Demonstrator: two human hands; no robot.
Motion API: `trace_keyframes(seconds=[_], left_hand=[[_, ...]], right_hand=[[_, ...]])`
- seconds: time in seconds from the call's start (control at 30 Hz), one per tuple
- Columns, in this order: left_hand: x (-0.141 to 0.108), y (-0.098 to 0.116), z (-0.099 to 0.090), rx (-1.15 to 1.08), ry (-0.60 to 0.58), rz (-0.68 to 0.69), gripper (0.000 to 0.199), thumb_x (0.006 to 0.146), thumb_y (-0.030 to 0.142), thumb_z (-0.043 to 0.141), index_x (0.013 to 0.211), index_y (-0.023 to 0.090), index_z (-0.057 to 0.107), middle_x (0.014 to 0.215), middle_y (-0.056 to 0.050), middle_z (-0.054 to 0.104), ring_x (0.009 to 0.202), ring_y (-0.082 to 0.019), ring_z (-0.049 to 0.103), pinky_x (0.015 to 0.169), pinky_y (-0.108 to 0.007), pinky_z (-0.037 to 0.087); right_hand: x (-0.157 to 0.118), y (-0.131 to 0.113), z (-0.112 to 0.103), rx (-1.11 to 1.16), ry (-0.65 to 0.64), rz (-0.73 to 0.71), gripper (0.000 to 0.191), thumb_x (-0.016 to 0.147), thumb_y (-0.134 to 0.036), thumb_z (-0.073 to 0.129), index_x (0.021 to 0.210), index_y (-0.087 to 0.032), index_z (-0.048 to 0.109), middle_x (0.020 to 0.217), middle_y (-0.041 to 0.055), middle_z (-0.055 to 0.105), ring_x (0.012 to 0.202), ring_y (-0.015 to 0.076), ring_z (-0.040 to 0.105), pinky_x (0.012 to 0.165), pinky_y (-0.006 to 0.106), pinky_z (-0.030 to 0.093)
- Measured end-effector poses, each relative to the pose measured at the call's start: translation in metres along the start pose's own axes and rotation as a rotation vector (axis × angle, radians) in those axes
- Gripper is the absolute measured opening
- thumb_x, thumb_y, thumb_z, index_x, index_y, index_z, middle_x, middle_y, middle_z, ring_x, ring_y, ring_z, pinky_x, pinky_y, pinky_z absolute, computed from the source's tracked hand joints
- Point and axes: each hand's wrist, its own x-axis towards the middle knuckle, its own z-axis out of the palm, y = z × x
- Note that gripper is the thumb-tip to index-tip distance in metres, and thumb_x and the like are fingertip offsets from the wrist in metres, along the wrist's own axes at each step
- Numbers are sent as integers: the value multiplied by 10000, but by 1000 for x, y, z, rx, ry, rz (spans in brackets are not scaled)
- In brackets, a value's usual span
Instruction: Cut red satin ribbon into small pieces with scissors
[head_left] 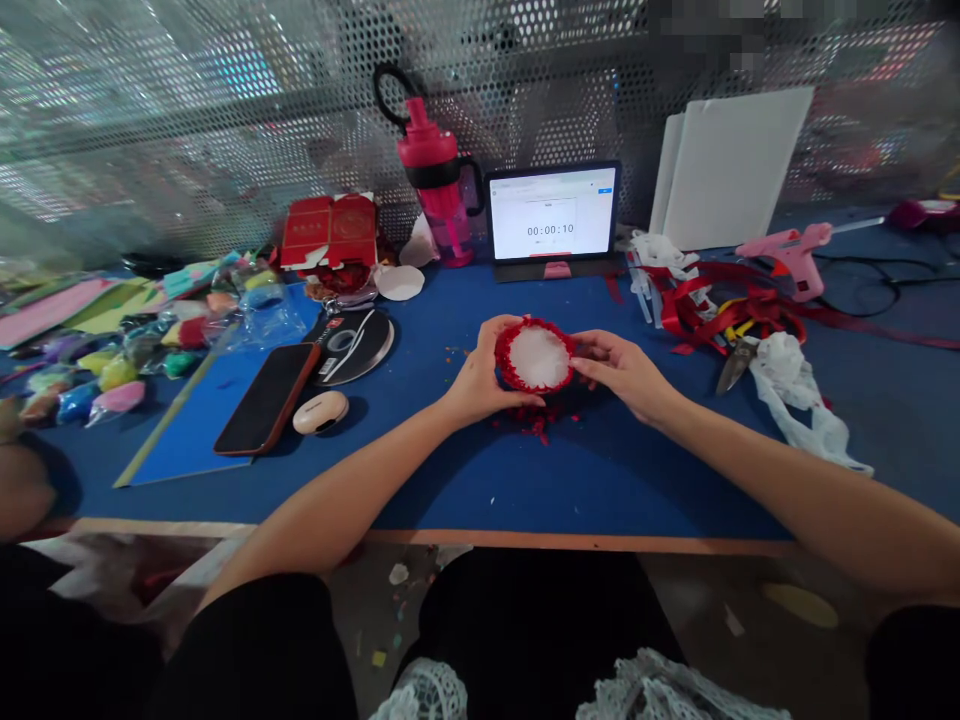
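Between my hands is a round white piece with a ruffled red rim (538,357), raised over the blue table. My left hand (484,375) wraps its left side, thumb along the lower edge. At the right edge, my right hand (619,370) pinches the red rim between thumb and fingers; whether a small bit is also in that pinch is too small to tell. Red scraps (536,425) lie on the table just below the round piece.
Left are a phone (266,398), an earbud case (321,411), a ribbon spool (356,345) and bagged coloured clay (116,372). A pink bottle (439,190) and a tablet (553,215) stand behind. Right are red ribbon (694,305), scissors (736,362) and a pink glue gun (795,255). Another person's arm (22,480) rests far left.
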Motion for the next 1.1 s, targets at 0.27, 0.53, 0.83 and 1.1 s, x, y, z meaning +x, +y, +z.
trace_keyframes(seconds=[0.27,0.53,0.83,1.1], left_hand=[[2,1,-4,77,-44,-91,897,590,523,833,1310,199,407,1333,-153,500,1240,-303,524,1061,-464,435],[-2,-7,0,-12,16,-91,1025,631,465,823,1415,269,191,1493,-189,322,1314,-328,466,990,-470,505],[-3,-9,0,-46,1,-67,1017,655,538,789,1401,292,143,1488,-205,309,1103,-275,616,870,-435,559],[1,-18,-3,-220,68,-195,730,716,310,704,1275,246,238,1261,-140,521,851,-144,642,745,-334,553]], right_hand=[[10,7,-3,-16,79,-20,409,754,-403,667,1090,-190,570,900,36,643,711,121,575,641,279,480],[6,4,-2,-11,35,-11,444,767,-428,643,1146,-224,534,848,19,625,664,130,572,632,308,488],[3,5,0,-52,-56,-10,552,702,-441,709,1148,-240,452,812,4,616,644,144,575,617,324,472],[2,4,-5,-240,-67,34,444,781,-517,619,1047,-186,490,721,31,696,469,92,481,460,239,354]])
